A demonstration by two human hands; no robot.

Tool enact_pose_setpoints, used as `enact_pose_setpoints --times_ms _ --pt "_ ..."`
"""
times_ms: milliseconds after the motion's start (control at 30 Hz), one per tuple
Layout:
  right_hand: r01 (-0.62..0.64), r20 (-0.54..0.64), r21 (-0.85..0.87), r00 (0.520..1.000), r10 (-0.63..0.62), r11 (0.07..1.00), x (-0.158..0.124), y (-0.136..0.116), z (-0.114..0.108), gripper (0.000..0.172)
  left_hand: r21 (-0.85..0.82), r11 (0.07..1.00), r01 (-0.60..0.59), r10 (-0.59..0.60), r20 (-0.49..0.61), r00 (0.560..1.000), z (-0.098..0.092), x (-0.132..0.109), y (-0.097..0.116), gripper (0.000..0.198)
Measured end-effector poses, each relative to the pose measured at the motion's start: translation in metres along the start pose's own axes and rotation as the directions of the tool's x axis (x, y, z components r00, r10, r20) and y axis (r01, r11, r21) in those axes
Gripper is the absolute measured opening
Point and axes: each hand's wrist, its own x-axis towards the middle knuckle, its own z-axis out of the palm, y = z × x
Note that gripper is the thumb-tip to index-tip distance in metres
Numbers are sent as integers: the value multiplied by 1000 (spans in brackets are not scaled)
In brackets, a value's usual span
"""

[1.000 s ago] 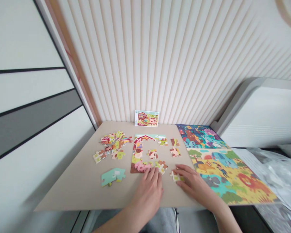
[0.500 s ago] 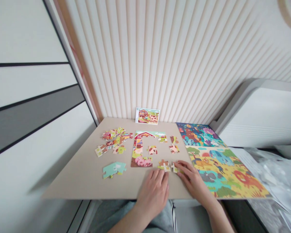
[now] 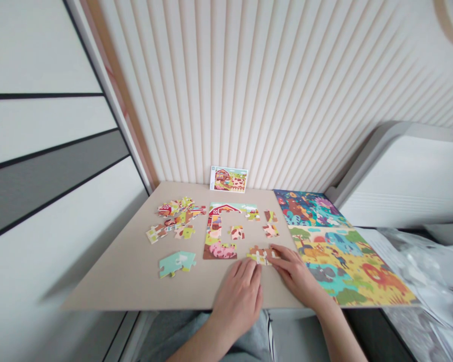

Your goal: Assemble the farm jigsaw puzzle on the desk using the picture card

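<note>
My right hand (image 3: 297, 276) has thumb and fingers closed on a jigsaw piece (image 3: 273, 254) showing brown and white fence. That piece lies against another fence jigsaw piece (image 3: 257, 254) on the table; whether they interlock I cannot tell. My left hand (image 3: 238, 287) rests flat, fingers stretched out, its fingertips at the lower edge of the left fence piece. Up and to the left is the partly joined farm puzzle (image 3: 221, 251), with a red barn along the top and a pink pig at the bottom. A cow-patterned piece (image 3: 236, 232) sits inside its outline.
Two loose pieces, one brown-green (image 3: 271, 216) and one pink-white (image 3: 271, 231), lie to the right. A heap of pieces (image 3: 175, 219) and light-blue pieces (image 3: 177, 263) are at left. A picture card (image 3: 229, 179) leans on the wall. Finished animal puzzles (image 3: 347, 266) cover the right side.
My right hand has moved slightly left with its fence piece, closing the gap to the other fence piece. My left hand stays about where it was.
</note>
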Motion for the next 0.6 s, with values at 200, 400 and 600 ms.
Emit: enact_pose_setpoints --times_ms 200,400,600 --pt "58 -51 -63 997 -61 996 0 -1 1 39 28 999 18 -19 26 999 -4 0 3 43" --pt "71 -27 -82 997 -73 994 4 4 1 41 30 999 35 -36 22 999 -5 1 3 45" --pt "101 -23 -66 994 -103 993 5 12 3 42 28 999 44 -45 17 999 -5 1 3 45"
